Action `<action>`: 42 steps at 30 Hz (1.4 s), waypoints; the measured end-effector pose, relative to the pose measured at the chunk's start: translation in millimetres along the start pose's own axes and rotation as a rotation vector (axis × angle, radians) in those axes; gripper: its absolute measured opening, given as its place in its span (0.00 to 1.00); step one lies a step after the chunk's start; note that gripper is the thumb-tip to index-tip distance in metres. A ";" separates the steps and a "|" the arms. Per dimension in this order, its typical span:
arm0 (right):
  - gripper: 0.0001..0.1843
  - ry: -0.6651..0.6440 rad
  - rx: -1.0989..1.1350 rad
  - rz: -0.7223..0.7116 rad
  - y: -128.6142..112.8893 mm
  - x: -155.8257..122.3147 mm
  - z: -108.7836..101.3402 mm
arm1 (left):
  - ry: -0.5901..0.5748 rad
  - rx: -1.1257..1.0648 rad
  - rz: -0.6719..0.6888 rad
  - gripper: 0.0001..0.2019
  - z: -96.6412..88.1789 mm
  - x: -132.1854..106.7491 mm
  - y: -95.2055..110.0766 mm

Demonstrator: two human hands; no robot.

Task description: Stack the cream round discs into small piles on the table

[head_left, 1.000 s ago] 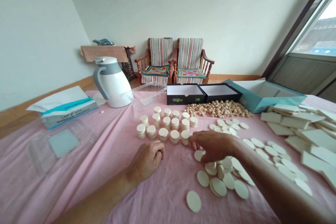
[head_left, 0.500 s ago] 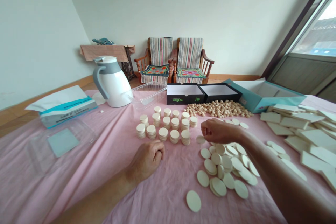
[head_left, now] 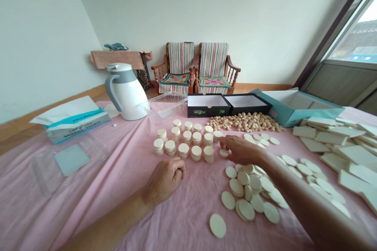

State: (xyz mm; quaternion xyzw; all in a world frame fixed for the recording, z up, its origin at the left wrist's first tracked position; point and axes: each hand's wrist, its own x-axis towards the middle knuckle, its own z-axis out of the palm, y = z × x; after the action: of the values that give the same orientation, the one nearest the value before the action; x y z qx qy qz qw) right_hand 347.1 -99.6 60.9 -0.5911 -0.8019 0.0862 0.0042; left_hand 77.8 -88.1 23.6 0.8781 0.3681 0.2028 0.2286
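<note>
My right hand (head_left: 237, 148) reaches over the cloth with its fingers stretched out and apart. Its fingertips are beside a short stack of pale round discs (head_left: 217, 135), and a low disc (head_left: 224, 153) lies under them, partly covered. My left hand (head_left: 169, 176) rests on the cloth as a loose fist, with nothing showing in it. Just beyond that fist, several small stacks of discs (head_left: 196, 151) stand in rows. A heap of loose larger-looking discs (head_left: 255, 183) spreads below my right wrist, and one disc (head_left: 217, 225) lies apart, nearer me.
Wooden beads (head_left: 246, 121) lie heaped before two black boxes (head_left: 208, 106). A turquoise box (head_left: 306, 108) and square white tiles (head_left: 347, 137) are at right. A jug (head_left: 129, 96), tissue pack (head_left: 78, 123) and clear plastic tray (head_left: 94, 151) occupy the left of the pink cloth (head_left: 126, 188).
My right hand has shifted slightly left towards the end stack, and its curled fingers have straightened. Discs behind its forearm show more. My left fist has stayed still.
</note>
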 end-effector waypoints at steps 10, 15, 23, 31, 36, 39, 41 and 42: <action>0.23 -0.117 0.000 -0.065 1.4 -5.5 -8.7 | 0.003 0.000 -0.001 0.11 1.4 0.2 -1.7; 0.18 -0.092 0.041 -0.044 -0.1 -2.6 -8.4 | 0.000 0.011 -0.002 0.11 1.1 0.2 -1.5; 0.07 0.254 0.143 0.031 8.0 3.5 -17.5 | -0.001 -0.016 -0.017 0.11 2.5 -0.5 -1.1; 0.06 0.564 0.173 0.162 6.0 23.7 3.8 | 0.010 -0.021 -0.008 0.11 2.0 -0.4 -0.8; 0.07 0.509 0.170 0.183 7.7 25.2 9.2 | 0.016 -0.016 -0.006 0.11 2.1 -0.1 -0.9; 0.08 0.500 0.141 0.190 7.1 20.9 -0.6 | 0.015 -0.012 -0.005 0.11 2.5 0.0 -1.5; 0.07 0.427 0.096 0.205 4.9 13.3 -11.9 | 0.011 -0.009 -0.005 0.11 2.5 0.0 -1.6; 0.07 0.342 0.071 0.202 2.9 8.3 -17.7 | 0.009 -0.009 -0.007 0.11 2.3 0.1 -1.5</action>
State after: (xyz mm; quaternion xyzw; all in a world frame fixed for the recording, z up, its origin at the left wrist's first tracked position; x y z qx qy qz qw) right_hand 349.2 -88.5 77.1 -0.6740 -0.7227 0.0129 0.1526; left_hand 78.2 -87.7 20.9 0.8750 0.3711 0.2076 0.2317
